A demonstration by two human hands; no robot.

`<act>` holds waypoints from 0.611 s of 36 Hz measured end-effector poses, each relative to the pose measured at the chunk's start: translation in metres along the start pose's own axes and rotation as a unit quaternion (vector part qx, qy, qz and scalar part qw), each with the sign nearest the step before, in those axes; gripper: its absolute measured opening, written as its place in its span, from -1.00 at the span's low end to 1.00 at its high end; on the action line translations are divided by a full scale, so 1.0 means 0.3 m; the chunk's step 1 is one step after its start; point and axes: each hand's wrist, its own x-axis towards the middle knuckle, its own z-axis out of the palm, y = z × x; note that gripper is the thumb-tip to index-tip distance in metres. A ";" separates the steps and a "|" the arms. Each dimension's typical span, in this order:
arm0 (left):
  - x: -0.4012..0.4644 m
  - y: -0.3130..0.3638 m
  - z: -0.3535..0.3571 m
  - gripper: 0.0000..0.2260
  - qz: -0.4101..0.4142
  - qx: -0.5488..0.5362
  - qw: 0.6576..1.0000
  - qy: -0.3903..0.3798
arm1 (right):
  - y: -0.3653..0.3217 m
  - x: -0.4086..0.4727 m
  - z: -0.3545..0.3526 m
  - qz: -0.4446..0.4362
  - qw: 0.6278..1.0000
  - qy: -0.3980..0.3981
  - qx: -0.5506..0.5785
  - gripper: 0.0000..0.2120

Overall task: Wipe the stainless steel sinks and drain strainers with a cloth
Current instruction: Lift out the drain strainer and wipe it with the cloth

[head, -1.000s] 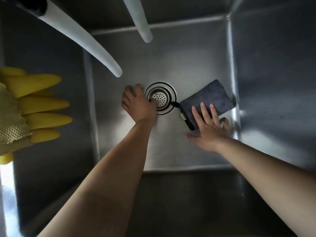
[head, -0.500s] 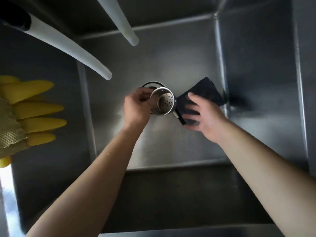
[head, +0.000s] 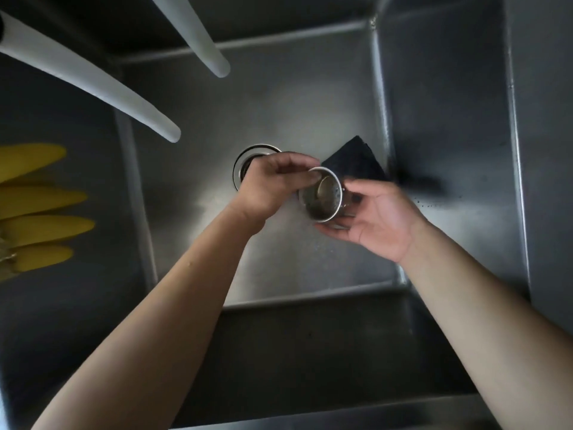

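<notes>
Both hands meet over the floor of the stainless steel sink point(head: 279, 88), holding the drain strainer point(head: 324, 197) between them above the basin. The left hand point(head: 273, 187) has its fingers point(head: 294, 164) curled together and clamped on the strainer's rim at the upper left edge, the thumb pressed against the metal. The right hand point(head: 378, 218) lies palm-up under and to the right of the strainer, its fingers point(head: 338, 229) spread a little and cupping the perforated cup from below, so the cup tilts with its open mouth facing the camera. Just behind the left fingers, partly hidden by them, is the open drain ring point(head: 245, 159) in the sink floor. Beyond the right fingers, near the right wall of the basin, the dark cloth point(head: 356, 161) lies on the sink floor, free of both hands. Far to the left of the left fingers hang yellow rubber gloves point(head: 40, 209), and two pale spouts point(head: 93, 85) reach over the basin above the hands.
</notes>
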 end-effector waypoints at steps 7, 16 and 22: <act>0.061 -0.073 -0.060 -0.81 -0.084 0.025 0.968 0.235 | -0.018 0.031 0.021 -0.398 0.721 0.310 -0.475 -0.43; 0.044 -0.182 0.040 -0.65 -0.064 0.155 0.970 0.178 | 0.079 0.167 -0.021 -0.252 0.587 0.274 -0.719 -0.35; 0.060 -0.192 0.081 -0.60 -0.060 0.184 0.967 0.165 | 0.068 0.145 -0.035 -0.377 0.537 0.328 -0.680 -0.39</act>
